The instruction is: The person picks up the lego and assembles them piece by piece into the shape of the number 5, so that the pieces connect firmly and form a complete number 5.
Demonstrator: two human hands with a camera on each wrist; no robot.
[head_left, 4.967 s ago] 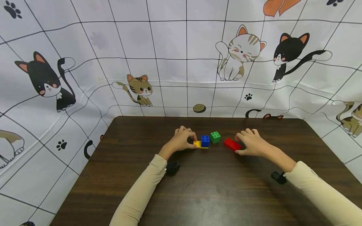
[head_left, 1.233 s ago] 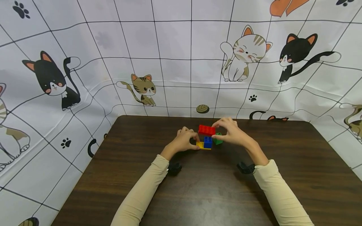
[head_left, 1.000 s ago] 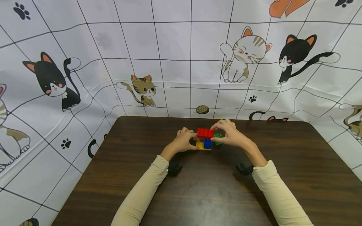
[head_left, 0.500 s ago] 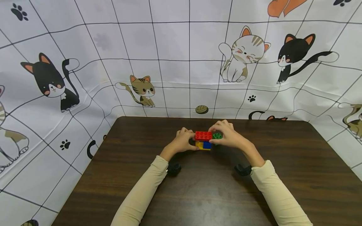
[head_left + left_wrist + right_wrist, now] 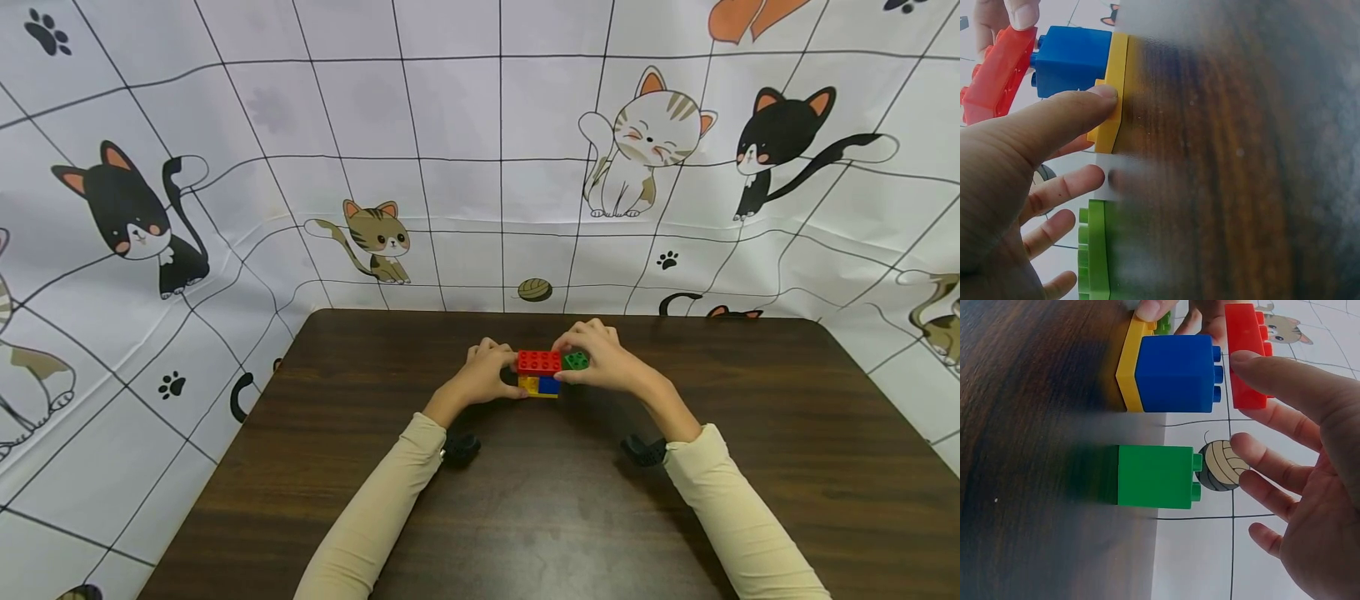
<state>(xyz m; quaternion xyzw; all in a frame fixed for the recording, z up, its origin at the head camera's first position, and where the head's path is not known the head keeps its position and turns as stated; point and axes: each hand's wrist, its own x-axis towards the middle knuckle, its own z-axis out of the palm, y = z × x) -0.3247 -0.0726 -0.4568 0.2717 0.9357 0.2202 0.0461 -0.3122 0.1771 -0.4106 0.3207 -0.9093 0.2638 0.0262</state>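
My left hand (image 5: 483, 373) pinches a flat yellow building brick (image 5: 1114, 122) on the table, thumb on its near side. On that brick's right end stands a blue brick (image 5: 1175, 374), studs up. The red brick (image 5: 539, 362) is pinched between thumb and fingers of my right hand (image 5: 606, 357). It hovers just over the blue brick, with a small gap above the studs in the right wrist view, and hides part of the yellow and blue bricks in the head view. A green brick (image 5: 1155, 477) stands separately to their right, near my right hand.
A light green flat brick (image 5: 1094, 250) lies beyond my left hand's fingers, hidden in the head view. The dark wooden table (image 5: 480, 500) ends at a white wall sheet (image 5: 450, 125) printed with cats. Black wrist devices (image 5: 461, 450) hang under both wrists.
My right hand took the red brick from the table's right side, carried it left and lowered it over the blue brick. My left hand stayed on the yellow brick. The last half second shows little movement.
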